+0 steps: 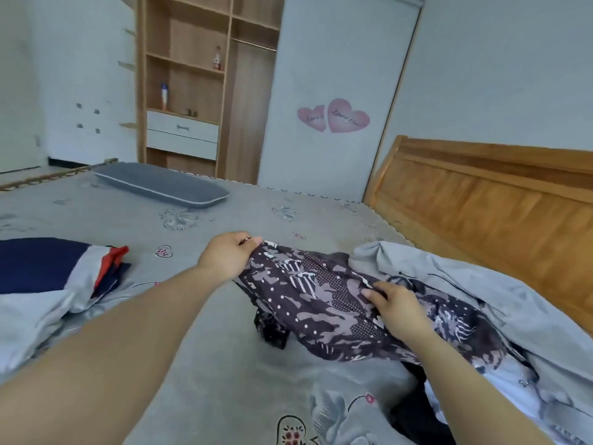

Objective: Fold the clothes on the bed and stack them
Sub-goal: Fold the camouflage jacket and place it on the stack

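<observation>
Looking down from the head camera, a patterned garment (324,303), dark purple with pale blotches and dots, lies rumpled across the middle of the bed (208,348). The left hand (229,253) pinches its far edge between thumb and curled fingers, lifting that corner a little off the sheet. The right hand (396,308) rests on the cloth nearer the body, its fingers bent down into the fabric; it seems to be gripping a fold, though the exact hold is hard to read. Between them the garment is stretched somewhat, but it is not yet flat and has no clean crease.

To the left, at the edge of the view, sits a stack of folded clothes (54,268) in navy, white and red, with some pale grey cloth lying against it. To the right, just beside and partly under the patterned garment, a grey hoodie (449,274) with drawstrings lies in a loose heap near the wooden headboard (481,203). More crumpled fabric shows below it, some of it dark.

As a judgement, the task is partly done: a few pieces are already folded and stacked, this garment is only being spread out for folding, and the hoodie and other loose pieces remain.

A grey pillow (160,184) lies at the far side.
</observation>
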